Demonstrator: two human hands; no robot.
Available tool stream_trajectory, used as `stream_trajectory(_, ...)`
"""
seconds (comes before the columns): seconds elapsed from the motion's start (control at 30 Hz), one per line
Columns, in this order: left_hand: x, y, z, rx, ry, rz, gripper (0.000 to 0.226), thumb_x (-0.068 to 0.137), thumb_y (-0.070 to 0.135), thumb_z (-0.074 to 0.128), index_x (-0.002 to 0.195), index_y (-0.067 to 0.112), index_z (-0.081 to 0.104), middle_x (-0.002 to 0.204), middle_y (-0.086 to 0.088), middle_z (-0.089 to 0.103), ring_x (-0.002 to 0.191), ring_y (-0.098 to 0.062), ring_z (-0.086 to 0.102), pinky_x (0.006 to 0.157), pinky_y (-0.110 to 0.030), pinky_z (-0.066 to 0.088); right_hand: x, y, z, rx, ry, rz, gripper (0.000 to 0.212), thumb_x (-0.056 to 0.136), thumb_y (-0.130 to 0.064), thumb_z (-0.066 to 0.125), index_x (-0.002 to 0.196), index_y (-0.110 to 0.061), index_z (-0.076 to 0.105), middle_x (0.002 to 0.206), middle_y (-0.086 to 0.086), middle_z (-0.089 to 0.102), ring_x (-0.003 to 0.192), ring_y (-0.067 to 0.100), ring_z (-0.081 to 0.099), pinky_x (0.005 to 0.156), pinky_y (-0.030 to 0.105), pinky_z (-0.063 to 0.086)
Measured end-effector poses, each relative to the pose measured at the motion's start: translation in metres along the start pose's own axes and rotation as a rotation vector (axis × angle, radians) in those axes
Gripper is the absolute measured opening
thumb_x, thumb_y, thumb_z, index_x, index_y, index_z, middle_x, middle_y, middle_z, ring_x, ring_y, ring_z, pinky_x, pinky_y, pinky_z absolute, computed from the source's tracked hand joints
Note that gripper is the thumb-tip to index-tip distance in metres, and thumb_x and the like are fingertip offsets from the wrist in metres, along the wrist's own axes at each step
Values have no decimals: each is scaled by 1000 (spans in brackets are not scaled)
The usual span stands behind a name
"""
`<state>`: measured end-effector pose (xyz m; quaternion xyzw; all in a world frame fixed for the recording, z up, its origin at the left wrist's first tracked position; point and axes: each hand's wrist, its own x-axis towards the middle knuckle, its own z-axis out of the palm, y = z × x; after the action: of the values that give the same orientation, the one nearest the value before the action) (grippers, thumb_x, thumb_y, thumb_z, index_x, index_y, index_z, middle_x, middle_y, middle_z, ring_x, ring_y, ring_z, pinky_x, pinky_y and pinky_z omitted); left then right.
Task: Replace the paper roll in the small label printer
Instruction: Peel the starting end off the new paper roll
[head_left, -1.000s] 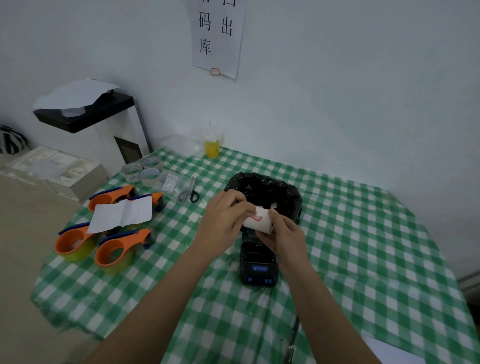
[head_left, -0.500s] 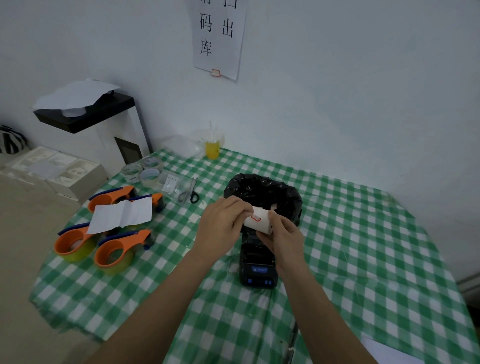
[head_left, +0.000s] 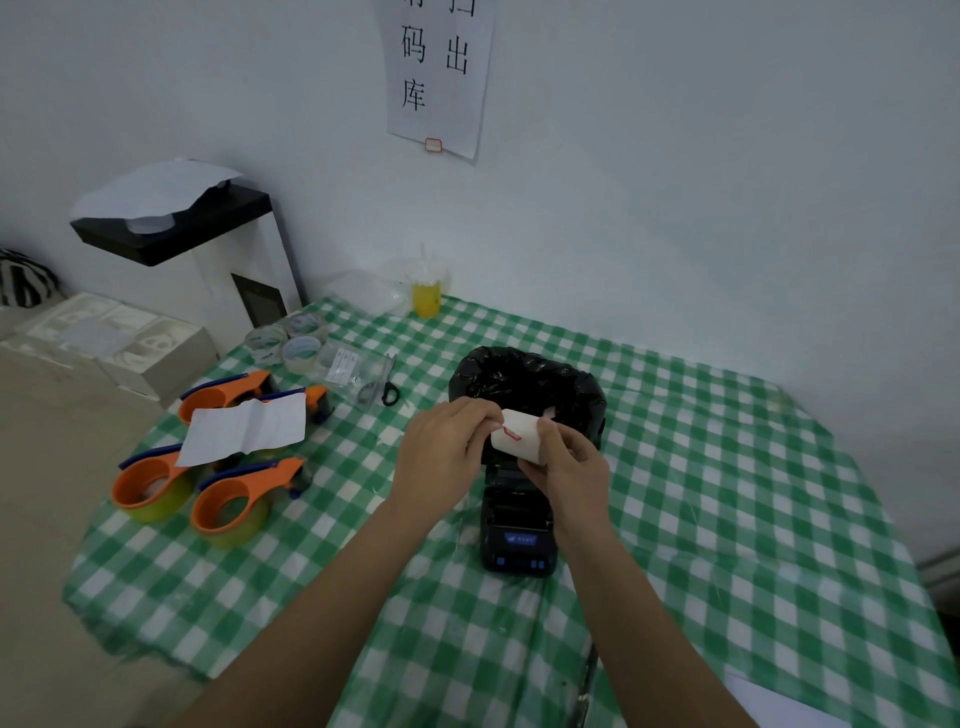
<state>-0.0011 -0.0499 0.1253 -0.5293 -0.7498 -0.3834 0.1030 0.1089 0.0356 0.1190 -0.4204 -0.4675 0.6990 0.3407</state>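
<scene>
White paper roll (head_left: 515, 435) held above the black label printer (head_left: 518, 525).
Right hand (head_left: 570, 466) grips it; left hand (head_left: 441, 457) pinches its red sticker. Green checked tablecloth (head_left: 727, 493), bin liner (head_left: 524, 382) behind, white wall (head_left: 701, 182).

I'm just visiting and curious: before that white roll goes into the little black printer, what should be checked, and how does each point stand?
1. Paper roll held by both hands: ok; right hand grips it, left hand picks at its red sticker.
2. Sticker peeled off: not ok, it remains on.
3. Label printer directly below: ok.
4. Printer lid open: cannot tell.
5. Old roll removed: cannot tell.
6. Black bin bag nearby for waste: ok.
</scene>
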Motion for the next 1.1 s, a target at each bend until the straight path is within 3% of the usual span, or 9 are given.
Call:
stream_trajectory(0.2, 1, 2, 2, -70, -19, -44, 17, 91, 15, 48, 89, 11, 64, 88, -1, 69, 70, -16, 61, 58, -22, 44, 2, 2, -1, -19, 0, -12, 26, 90, -26, 59, 106, -7, 65, 95, -1, 63, 90, 13, 63, 69, 25, 55)
stream_trajectory(0.4, 1, 2, 4, -115, -34, -103, 15, 91, 15, 47, 92, 12, 62, 93, -1, 67, 77, -17, 61, 64, -36, 53, 4, 3, -1, -19, 4, -20, 27, 90, -26, 59, 109, -6, 63, 95, -2, 61, 88, 11, 62, 68, 23, 55)
stream_trajectory(0.73, 1, -1, 5, -168, -50, -96, 21, 90, 17, 40, 90, 11, 60, 94, -1, 67, 78, -18, 61, 65, -41, 53, 7, 4, -3, 23, 13, 36, 24, 89, -26, 60, 104, -8, 64, 99, -2, 61, 95, 14, 61, 64, 20, 56)
stream_trajectory(1.1, 0, -4, 6, -184, -18, -119, 16, 92, 5, 46, 93, 8, 62, 95, -4, 67, 79, -16, 62, 67, -30, 53, 14, 9, -4, 26, 26, 43, 23, 89, -26, 60, 103, -8, 64, 99, -2, 60, 94, 13, 60, 61, 17, 56)
